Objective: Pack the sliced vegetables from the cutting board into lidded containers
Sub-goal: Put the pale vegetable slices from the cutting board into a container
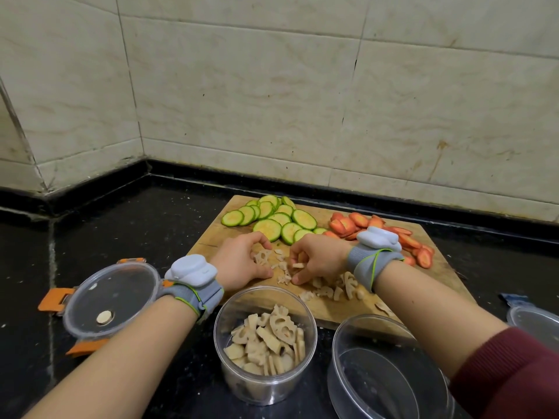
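Head view, the only one we have: our left hand [242,261] and right hand [317,260] are cupped over the near part of the cutting board [211,237], gathering lotus root slices [332,288]. The left hand curls around one holed slice, pinching it lightly. The right hand's fingers are bent over small broken bits; we cannot tell whether they have closed on any.

Just in front of the board on the dark desk [121,213] stands the open container [266,346], already partly filled with lotus root. An empty container [387,370] sits to its right, and a lid with orange clasps [109,300] lies to the left. Zucchini slices [272,219] and carrot slices [393,237] wait untouched at the far side of the board.

We judge the main risks to be these: small fragments slipping between our fingers onto the desk on the way to the container; our forearms, which pass close above both rims, knocking a container over; and stray slices under the right wrist being missed.
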